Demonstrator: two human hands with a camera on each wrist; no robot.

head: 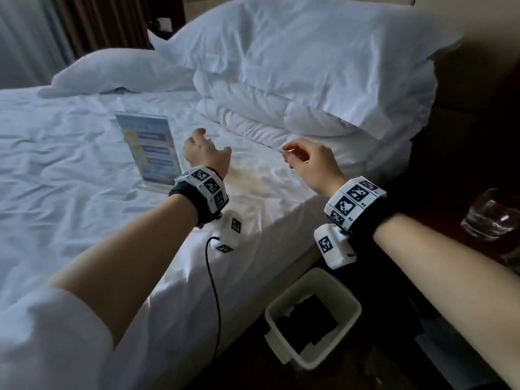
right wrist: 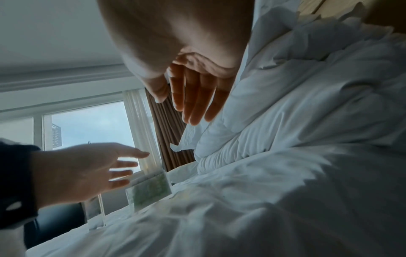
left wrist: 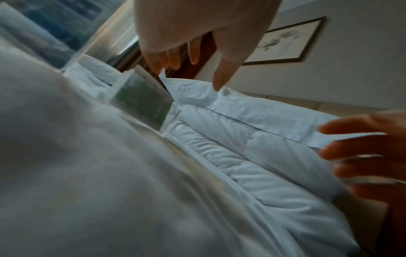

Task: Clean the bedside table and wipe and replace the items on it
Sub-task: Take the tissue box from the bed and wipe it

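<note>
A clear acrylic sign stand (head: 147, 149) with a blue leaflet stands upright on the white bed sheet (head: 70, 164). Just right of it my left hand (head: 208, 142) hovers over the sheet, fingers relaxed and empty. A smaller clear stand with a green card (left wrist: 142, 106) stands beyond the left hand (left wrist: 193, 66); the head view hides it behind that hand. My right hand (head: 292, 157) hangs above the sheet near the folded duvet, fingers loose (right wrist: 193, 104), holding nothing. A drinking glass (head: 491, 213) sits on the dark bedside table (head: 439, 220) at the right edge.
Two white pillows (head: 295, 52) and a bunched duvet (head: 267, 114) fill the head of the bed. A white waste bin (head: 312, 316) with a dark liner stands on the floor between bed and table. A faint yellowish patch (head: 247, 178) marks the sheet below my hands.
</note>
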